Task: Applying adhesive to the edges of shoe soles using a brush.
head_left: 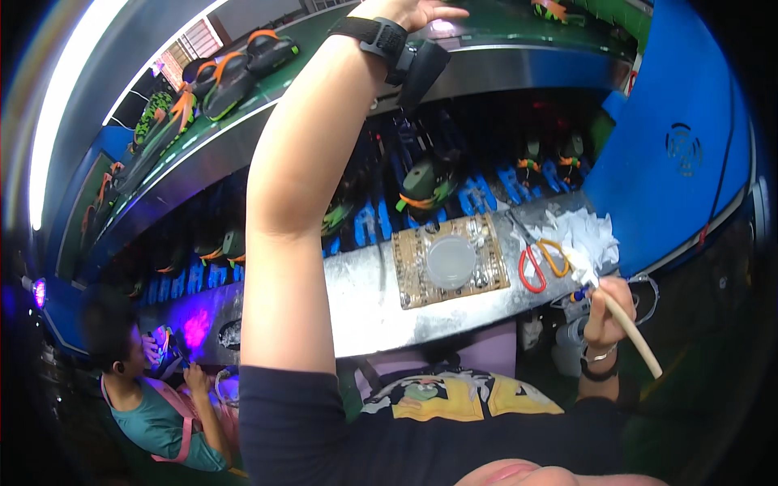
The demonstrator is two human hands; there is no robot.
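My left hand (415, 11) is stretched up at the top edge, partly cut off, over the green conveyor belt (478, 28). Its visible fingers are extended and hold nothing. Low at the right, my right hand (606, 317) is closed around a long, pale, stick-like handle (636, 344) that slants down to the right; I cannot make out its upper end. Just above that hand lies a heap of crumpled white tissue (585, 236). Scissors with red and orange loops (541, 267) rest beside the tissue. A round translucent tub (451, 262) stands on a brown cardboard piece (413, 285).
Shoes with orange and green trim (235, 81) sit on the upper belt. More shoes (425, 188) stand on blue supports below it. A blue machine panel (681, 138) bounds the right side. A co-worker in teal (166, 413) works at the left along the metal bench (356, 312).
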